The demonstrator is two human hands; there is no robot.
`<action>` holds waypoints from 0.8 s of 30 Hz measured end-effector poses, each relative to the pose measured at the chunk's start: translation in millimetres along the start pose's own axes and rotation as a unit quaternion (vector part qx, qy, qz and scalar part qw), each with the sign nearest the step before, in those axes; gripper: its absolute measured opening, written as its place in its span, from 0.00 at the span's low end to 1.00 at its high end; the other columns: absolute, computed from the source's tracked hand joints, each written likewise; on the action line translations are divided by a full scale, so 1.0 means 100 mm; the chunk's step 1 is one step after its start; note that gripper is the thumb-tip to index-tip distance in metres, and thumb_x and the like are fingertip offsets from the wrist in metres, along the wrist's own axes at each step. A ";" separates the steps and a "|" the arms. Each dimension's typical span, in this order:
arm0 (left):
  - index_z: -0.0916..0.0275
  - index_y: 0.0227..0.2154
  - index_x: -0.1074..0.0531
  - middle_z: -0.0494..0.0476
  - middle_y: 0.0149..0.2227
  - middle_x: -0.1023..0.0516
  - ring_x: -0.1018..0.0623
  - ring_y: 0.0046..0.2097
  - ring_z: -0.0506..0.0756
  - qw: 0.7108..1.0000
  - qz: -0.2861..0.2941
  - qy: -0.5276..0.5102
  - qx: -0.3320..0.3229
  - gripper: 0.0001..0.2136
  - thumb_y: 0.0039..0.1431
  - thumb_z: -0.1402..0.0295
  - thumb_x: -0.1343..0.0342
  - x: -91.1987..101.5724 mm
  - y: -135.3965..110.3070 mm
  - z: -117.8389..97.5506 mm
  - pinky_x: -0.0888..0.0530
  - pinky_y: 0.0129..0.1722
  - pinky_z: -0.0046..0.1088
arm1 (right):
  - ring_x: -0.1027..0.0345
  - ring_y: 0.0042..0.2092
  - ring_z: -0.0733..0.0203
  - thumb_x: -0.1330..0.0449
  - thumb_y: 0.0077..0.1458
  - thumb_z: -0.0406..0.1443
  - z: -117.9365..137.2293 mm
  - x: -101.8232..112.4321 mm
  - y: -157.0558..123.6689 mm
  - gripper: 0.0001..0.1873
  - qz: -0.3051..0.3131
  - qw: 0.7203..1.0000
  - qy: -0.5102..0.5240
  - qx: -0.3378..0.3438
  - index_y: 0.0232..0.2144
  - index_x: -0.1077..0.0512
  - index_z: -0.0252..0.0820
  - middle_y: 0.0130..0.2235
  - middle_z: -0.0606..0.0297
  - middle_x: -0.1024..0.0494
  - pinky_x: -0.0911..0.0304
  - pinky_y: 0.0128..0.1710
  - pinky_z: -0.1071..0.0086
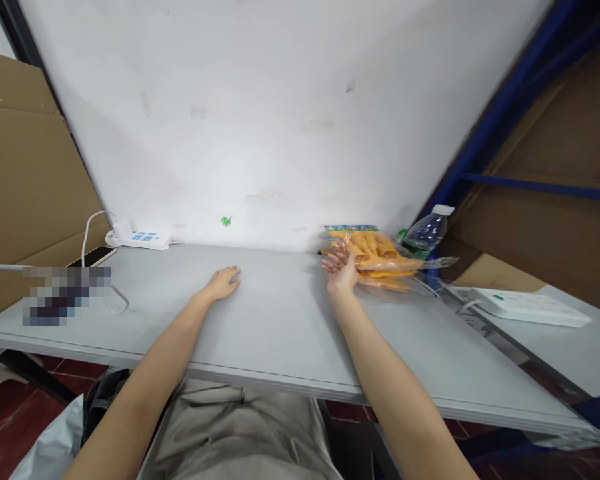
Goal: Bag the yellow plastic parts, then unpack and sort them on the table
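Note:
My left hand (221,283) lies palm down on the grey tabletop (275,320), with its fingers stretched out and nothing in them. To the right, my right hand (342,273) is open, its palm turned up and its fingers spread. Its back and thumb side are against a stack of see-through plastic bags (375,257) with orange contents and a printed blue-green top strip. I cannot make out what the orange pieces are. Whether the hand only touches the bags or pushes them does not show.
A plastic bottle (430,230) with a white cap stands behind the bags. At the back left are a white power strip (150,239) and a phone (95,257). Another white power strip (530,307) lies right. Cardboard (25,180) borders the left; a white wall (270,120) rises behind.

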State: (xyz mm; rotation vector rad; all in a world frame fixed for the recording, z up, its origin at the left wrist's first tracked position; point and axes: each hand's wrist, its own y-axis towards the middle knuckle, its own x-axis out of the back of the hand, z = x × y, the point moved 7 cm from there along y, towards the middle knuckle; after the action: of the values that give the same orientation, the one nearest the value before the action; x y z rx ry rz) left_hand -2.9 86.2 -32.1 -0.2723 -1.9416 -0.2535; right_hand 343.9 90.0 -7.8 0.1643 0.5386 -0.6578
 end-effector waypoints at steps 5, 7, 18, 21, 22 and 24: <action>0.59 0.62 0.37 0.60 0.68 0.42 0.43 0.69 0.58 1.000 -0.003 0.001 0.003 0.23 0.65 0.62 0.56 0.01 0.00 0.00 0.48 0.67 0.47 | 0.32 0.18 0.66 0.56 0.62 0.57 0.04 0.03 0.02 0.27 -0.002 0.998 -0.055 0.022 0.31 0.35 0.43 0.23 0.68 0.25 0.34 0.19 0.72; 0.59 0.62 0.37 0.60 0.68 0.42 0.43 0.69 0.58 1.000 -0.006 0.000 0.003 0.23 0.65 0.62 0.56 0.00 0.00 0.01 0.48 0.67 0.47 | 0.33 0.17 0.65 0.59 0.63 0.57 0.06 0.05 0.01 0.28 -0.008 0.997 -0.071 0.029 0.31 0.34 0.43 0.22 0.67 0.25 0.35 0.18 0.71; 0.59 0.62 0.37 0.60 0.68 0.42 0.44 0.69 0.58 1.000 0.001 -0.002 0.003 0.23 0.65 0.62 0.56 0.01 0.00 0.01 0.48 0.67 0.47 | 0.28 0.23 0.57 0.65 0.66 0.50 0.25 0.05 -0.04 0.33 -0.019 0.957 -0.268 0.114 0.29 0.28 0.40 0.21 0.59 0.25 0.27 0.28 0.61; 0.59 0.62 0.37 0.60 0.68 0.42 0.43 0.69 0.58 1.000 -0.003 -0.002 0.003 0.23 0.65 0.62 0.56 0.01 -0.01 0.00 0.48 0.67 0.47 | 0.23 0.36 0.52 0.60 0.65 0.47 0.36 -0.05 -0.15 0.29 0.005 0.901 -0.384 0.203 0.26 0.27 0.40 0.23 0.55 0.24 0.28 0.44 0.56; 0.59 0.61 0.36 0.60 0.68 0.42 0.43 0.69 0.58 1.000 -0.006 -0.003 0.002 0.23 0.65 0.62 0.56 0.01 -0.01 0.00 0.47 0.67 0.46 | 0.23 0.41 0.50 0.57 0.65 0.46 0.38 -0.09 -0.19 0.27 0.019 0.883 -0.411 0.226 0.25 0.27 0.40 0.24 0.54 0.23 0.29 0.47 0.56; 0.58 0.61 0.36 0.59 0.68 0.41 0.42 0.69 0.57 1.000 -0.010 -0.003 -0.001 0.23 0.64 0.63 0.56 0.01 -0.01 0.00 0.47 0.67 0.46 | 0.25 0.46 0.48 0.54 0.64 0.45 0.37 -0.19 -0.26 0.24 0.055 0.863 -0.439 0.244 0.26 0.26 0.40 0.27 0.52 0.22 0.31 0.49 0.56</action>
State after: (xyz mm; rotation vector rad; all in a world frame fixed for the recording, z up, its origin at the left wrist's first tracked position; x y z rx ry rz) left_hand -3.8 85.9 -30.8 -0.2558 -1.9518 -0.2686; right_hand 331.1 68.4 34.5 0.3411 -0.5299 -0.6709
